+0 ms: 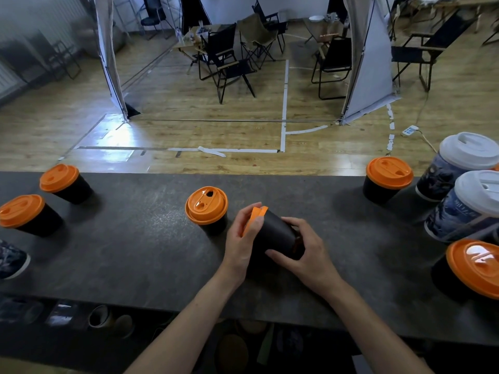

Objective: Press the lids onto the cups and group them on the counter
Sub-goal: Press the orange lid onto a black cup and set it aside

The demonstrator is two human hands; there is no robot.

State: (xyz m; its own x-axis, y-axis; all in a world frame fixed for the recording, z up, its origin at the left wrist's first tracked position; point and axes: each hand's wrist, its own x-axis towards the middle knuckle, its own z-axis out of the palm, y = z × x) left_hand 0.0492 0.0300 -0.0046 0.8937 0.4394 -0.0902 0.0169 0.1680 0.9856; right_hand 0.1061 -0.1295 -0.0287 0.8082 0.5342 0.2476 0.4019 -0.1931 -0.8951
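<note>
I hold a black cup [275,233] tilted on its side above the middle of the dark counter [135,252]. My left hand [243,238] wraps its fingers over the orange lid [255,217] at the cup's mouth. My right hand [305,249] grips the cup's base end. A lidded black cup [207,210] stands upright just left of my hands. Two more lidded black cups [64,182] [28,215] sit at the far left, one [386,179] at the back right and one [467,268] at the near right.
Two tall blue patterned cups with white lids [456,164] [464,206] stand at the right end. Part of another patterned cup [12,259] shows at the left edge. Beyond the counter's far edge lies a wooden floor with folding chairs [229,60].
</note>
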